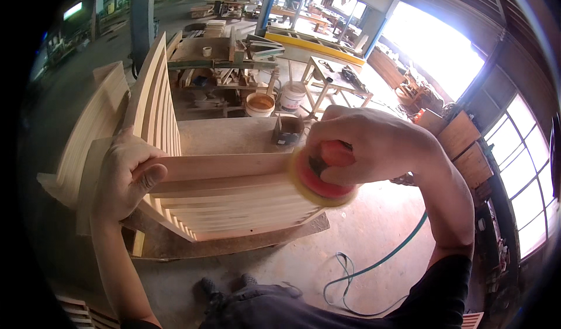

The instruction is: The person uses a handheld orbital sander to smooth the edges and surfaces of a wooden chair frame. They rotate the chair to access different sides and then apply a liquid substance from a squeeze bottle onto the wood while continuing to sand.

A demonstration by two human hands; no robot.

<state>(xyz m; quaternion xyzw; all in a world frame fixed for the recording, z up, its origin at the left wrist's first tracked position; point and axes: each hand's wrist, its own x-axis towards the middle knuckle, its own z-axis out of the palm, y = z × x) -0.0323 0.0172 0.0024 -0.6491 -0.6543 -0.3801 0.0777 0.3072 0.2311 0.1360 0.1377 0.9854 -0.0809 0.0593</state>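
Note:
A slatted wooden chair-like frame (234, 206) lies on a low wooden bench in front of me, its other slatted side (155, 101) rising at the left. My left hand (130, 174) is wrapped over the left end of the top rail (228, 168), thumb along its near side. Around a red and yellow round orbital sander (328, 186) my right hand (365, 145) is closed. The sander's disc rests at the right end of that rail, tilted and slightly blurred. Part of the sander's body is hidden under my fingers.
A green hose (397, 250) loops over the floor at the right. Behind the frame, a small dark box (288, 129) stands on the bench top (222, 131). Farther off are buckets (259, 104), a small table with tools (339, 78) and stacked wood. Another person (293, 0) is far back.

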